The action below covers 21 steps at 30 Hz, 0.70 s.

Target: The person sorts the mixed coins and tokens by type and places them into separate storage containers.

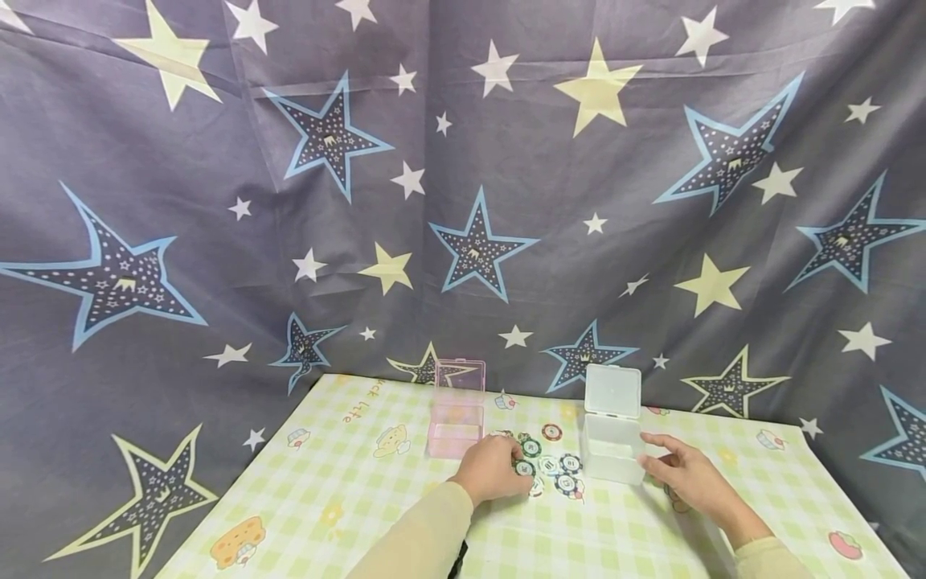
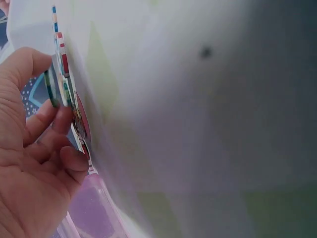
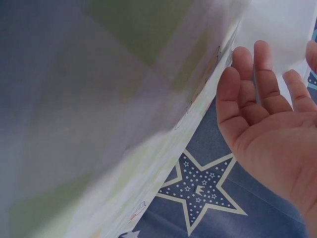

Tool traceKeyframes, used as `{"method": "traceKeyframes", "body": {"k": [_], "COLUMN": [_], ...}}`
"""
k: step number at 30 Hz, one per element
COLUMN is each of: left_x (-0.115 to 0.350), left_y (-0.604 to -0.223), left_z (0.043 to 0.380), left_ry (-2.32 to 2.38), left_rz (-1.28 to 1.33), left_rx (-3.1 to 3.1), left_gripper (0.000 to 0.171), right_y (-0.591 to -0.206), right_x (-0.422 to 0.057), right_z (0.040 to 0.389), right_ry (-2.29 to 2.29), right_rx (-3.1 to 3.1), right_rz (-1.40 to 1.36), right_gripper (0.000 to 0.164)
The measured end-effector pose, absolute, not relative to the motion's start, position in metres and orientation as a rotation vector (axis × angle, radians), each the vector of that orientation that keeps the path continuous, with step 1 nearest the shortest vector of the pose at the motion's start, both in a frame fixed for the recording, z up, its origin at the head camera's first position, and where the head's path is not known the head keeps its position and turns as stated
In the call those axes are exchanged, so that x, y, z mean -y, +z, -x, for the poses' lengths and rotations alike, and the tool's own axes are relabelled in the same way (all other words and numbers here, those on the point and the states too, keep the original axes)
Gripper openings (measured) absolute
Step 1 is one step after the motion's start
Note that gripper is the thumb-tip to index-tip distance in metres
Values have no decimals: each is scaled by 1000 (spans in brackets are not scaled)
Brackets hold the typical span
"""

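Note:
My left hand [image 1: 493,470] is over the left part of a loose group of poker chips. Between its thumb and fingers it pinches a green poker chip [image 2: 50,89], tilted on edge in the left wrist view. Other chips lie close by: a red one [image 1: 552,433], a green one [image 1: 531,447] and several black-and-white ones [image 1: 570,464]. To their right stands a frosted white box [image 1: 612,470] with its lid raised. My right hand [image 1: 687,481] is at that box's right side, its fingers loosely extended and holding nothing.
A clear pink box [image 1: 456,441] with a raised lid stands behind and left of my left hand. The table has a green checked cloth [image 1: 347,482] with printed cartoons. A dark curtain with stars [image 1: 506,161] hangs right behind the table's back edge.

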<state>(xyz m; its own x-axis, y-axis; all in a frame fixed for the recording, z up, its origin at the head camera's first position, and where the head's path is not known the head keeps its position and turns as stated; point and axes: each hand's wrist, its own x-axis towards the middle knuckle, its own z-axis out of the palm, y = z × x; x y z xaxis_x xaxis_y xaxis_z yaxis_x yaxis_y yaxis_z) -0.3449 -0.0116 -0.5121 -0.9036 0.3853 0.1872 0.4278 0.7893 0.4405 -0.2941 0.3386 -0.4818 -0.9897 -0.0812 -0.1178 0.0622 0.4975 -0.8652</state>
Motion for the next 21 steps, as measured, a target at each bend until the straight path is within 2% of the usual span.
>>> {"method": "traceKeyframes", "body": {"k": [13, 21], "left_x": [10, -12], "left_y": [-509, -490], "left_z": [346, 342], "left_ry": [-965, -1178], "left_rz": [737, 743], "left_rx": [2771, 2646], "left_gripper": [35, 33], "right_y": [-481, -482], "right_x": [-337, -338], "right_z": [294, 293], "right_ry": [-1503, -1523], "right_rx": [-2595, -2586], "right_rz": [11, 11], "right_gripper": [69, 69]}}
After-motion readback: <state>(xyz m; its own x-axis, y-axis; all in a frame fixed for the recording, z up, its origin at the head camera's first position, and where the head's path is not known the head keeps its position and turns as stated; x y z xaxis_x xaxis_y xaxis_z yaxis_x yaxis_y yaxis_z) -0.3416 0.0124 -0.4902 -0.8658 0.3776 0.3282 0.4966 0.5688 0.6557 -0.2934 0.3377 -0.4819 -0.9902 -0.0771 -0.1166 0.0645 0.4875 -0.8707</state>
